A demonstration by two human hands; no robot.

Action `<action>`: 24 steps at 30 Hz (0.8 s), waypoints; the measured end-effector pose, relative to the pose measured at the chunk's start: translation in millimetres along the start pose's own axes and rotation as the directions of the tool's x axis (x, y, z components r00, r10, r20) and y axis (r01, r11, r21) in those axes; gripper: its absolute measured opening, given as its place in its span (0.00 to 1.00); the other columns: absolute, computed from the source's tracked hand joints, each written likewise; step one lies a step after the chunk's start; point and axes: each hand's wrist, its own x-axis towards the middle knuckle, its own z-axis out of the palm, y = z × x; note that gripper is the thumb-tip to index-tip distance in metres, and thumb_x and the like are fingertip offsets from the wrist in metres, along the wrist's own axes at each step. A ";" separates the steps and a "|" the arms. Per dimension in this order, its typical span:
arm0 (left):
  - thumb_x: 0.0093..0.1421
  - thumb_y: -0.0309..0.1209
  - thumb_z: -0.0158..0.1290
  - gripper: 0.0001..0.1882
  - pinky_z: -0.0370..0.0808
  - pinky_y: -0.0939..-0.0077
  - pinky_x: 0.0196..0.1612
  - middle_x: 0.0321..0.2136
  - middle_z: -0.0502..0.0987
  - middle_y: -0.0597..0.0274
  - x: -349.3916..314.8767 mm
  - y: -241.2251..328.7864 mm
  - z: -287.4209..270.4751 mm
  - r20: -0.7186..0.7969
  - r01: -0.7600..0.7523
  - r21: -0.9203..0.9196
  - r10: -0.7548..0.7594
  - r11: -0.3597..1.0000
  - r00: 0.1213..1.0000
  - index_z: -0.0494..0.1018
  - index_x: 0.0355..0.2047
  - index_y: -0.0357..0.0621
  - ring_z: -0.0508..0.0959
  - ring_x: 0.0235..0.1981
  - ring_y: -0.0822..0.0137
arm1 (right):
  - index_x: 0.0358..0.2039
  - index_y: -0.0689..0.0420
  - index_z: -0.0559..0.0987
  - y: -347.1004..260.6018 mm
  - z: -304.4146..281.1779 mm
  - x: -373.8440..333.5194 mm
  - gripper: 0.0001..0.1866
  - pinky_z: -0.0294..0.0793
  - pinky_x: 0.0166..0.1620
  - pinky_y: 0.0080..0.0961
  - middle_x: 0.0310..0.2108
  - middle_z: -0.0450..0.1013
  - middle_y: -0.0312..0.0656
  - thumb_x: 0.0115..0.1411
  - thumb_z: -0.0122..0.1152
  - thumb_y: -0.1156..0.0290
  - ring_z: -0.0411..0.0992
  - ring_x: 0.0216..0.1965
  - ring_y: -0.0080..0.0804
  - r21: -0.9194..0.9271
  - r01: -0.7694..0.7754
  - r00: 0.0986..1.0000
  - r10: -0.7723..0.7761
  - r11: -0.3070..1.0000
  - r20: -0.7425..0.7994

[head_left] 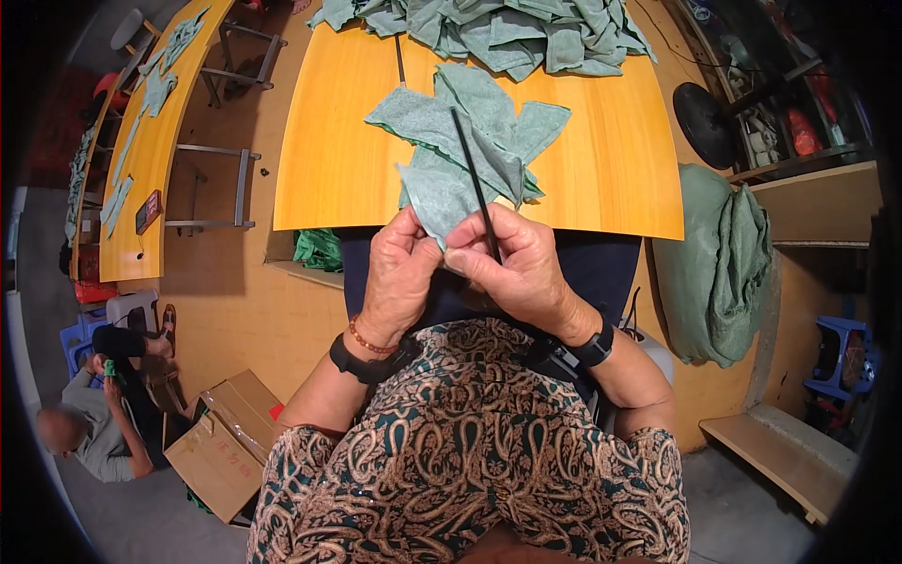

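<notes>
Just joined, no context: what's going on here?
A person's left hand pinches a pale green cloth piece at the near edge of a yellow table. The right hand holds a thin black stick, fingertips at the cloth's near corner. Similar pieces lie just beyond; a larger heap covers the far end.

The short-sleeved garment (pixel 470 442) had beige paisley shapes on a dark ground. Both wrists wore black bands (pixel 593 350), and the left one also a bracelet (pixel 367 341) of reddish-brown beads.
</notes>
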 end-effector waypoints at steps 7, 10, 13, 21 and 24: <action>0.64 0.24 0.54 0.21 0.72 0.72 0.57 0.50 0.75 0.59 3.3 6.4 -6.0 0.052 0.051 -0.378 -0.034 0.924 0.998 0.65 0.56 0.37 0.76 0.51 0.68 | 0.46 0.65 0.78 3.0 -34.0 -15.0 0.14 0.67 0.30 0.12 0.26 0.70 0.28 0.66 0.59 0.69 0.65 0.26 0.11 0.143 -0.150 0.988 0.155 0.978 -0.027; 0.64 0.24 0.54 0.22 0.72 0.71 0.57 0.50 0.75 0.59 4.5 7.7 -10.3 0.045 0.063 -0.451 -0.048 0.890 0.998 0.64 0.57 0.38 0.76 0.51 0.67 | 0.51 0.66 0.77 9.6 -49.3 -25.2 0.17 0.68 0.30 0.13 0.26 0.72 0.30 0.68 0.54 0.67 0.67 0.26 0.13 0.015 -0.146 0.987 0.144 0.989 0.077; 0.65 0.23 0.54 0.21 0.74 0.71 0.55 0.49 0.75 0.58 8.0 11.3 -10.2 0.047 0.053 -0.491 -0.034 0.870 0.998 0.64 0.57 0.40 0.77 0.49 0.67 | 0.54 0.64 0.76 10.2 -54.2 -35.0 0.18 0.69 0.32 0.15 0.26 0.72 0.31 0.69 0.53 0.69 0.68 0.27 0.15 -0.120 -0.131 0.978 0.149 0.984 0.148; 0.62 0.22 0.55 0.22 0.80 0.75 0.43 0.44 0.75 0.56 9.4 13.9 -16.0 -0.017 0.031 -0.464 -0.043 0.885 0.999 0.62 0.55 0.41 0.80 0.40 0.68 | 0.55 0.61 0.77 11.8 -54.4 -35.5 0.17 0.71 0.32 0.16 0.26 0.74 0.32 0.67 0.54 0.74 0.69 0.26 0.15 -0.103 -0.141 0.967 0.159 0.985 0.198; 0.63 0.22 0.55 0.19 0.80 0.76 0.42 0.43 0.76 0.56 9.9 17.8 -13.9 -0.017 0.023 -0.433 -0.034 0.901 0.999 0.62 0.52 0.41 0.80 0.39 0.68 | 0.55 0.60 0.77 7.6 -53.9 -33.9 0.17 0.71 0.32 0.15 0.27 0.75 0.33 0.66 0.54 0.74 0.69 0.26 0.15 -0.117 -0.131 0.966 0.154 0.984 0.210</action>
